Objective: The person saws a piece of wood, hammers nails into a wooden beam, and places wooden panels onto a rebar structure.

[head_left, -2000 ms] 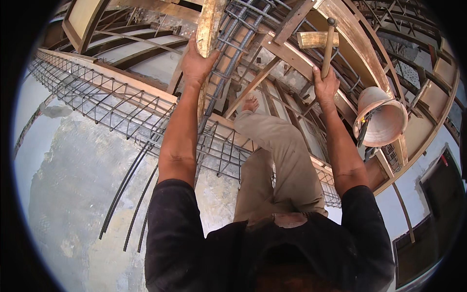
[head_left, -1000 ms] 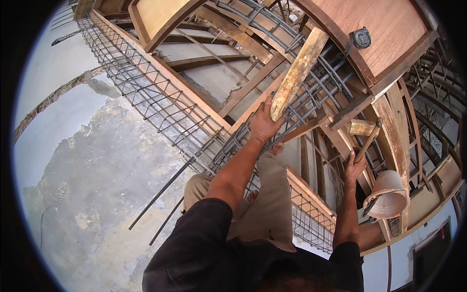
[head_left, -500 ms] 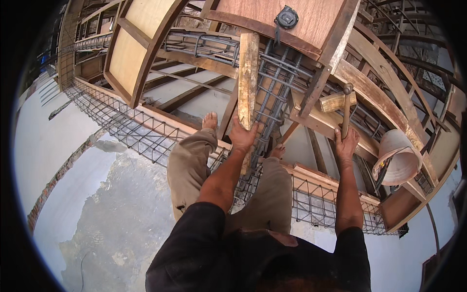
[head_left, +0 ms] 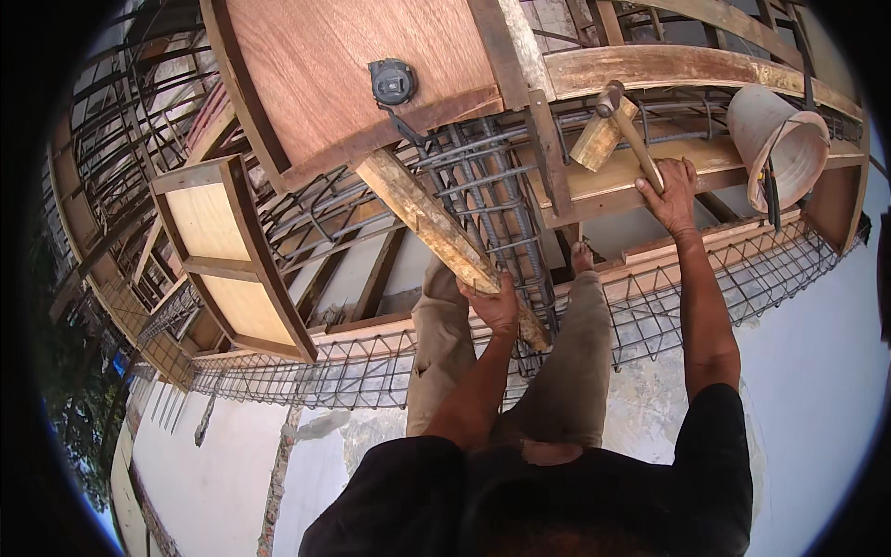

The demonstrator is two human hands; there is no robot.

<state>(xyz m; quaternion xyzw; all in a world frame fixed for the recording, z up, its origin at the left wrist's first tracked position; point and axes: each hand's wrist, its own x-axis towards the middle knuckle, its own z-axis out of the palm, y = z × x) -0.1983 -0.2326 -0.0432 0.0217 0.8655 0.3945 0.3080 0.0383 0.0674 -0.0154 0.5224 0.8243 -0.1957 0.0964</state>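
Note:
My left hand (head_left: pixel 497 304) is closed around the lower part of a rough, stained wooden batten (head_left: pixel 429 221). The batten slants over the steel bars, its upper end leaning left against the edge of a plywood panel. My right hand (head_left: pixel 672 193) grips the wooden handle of a hammer (head_left: pixel 640 147). The hammer's head overlaps a short wood block (head_left: pixel 603 136) on the formwork board; whether they touch I cannot tell. Right of that hand a dirty white bucket (head_left: pixel 772 148) lies tipped, with a dark tool at its mouth.
A black tape measure (head_left: pixel 393 82) rests on the plywood panel (head_left: pixel 371 42). Below it run thick rebar bundles (head_left: pixel 487 176). A rebar cage (head_left: pixel 362 369) crosses in front of my legs, above a pale surface far below. To the left stands a framed panel (head_left: pixel 227 260).
The view has swung, shifting the surroundings leftward and upward around me. The batten, roughly upright before, now slants with its top to the left. Both hands keep their holds.

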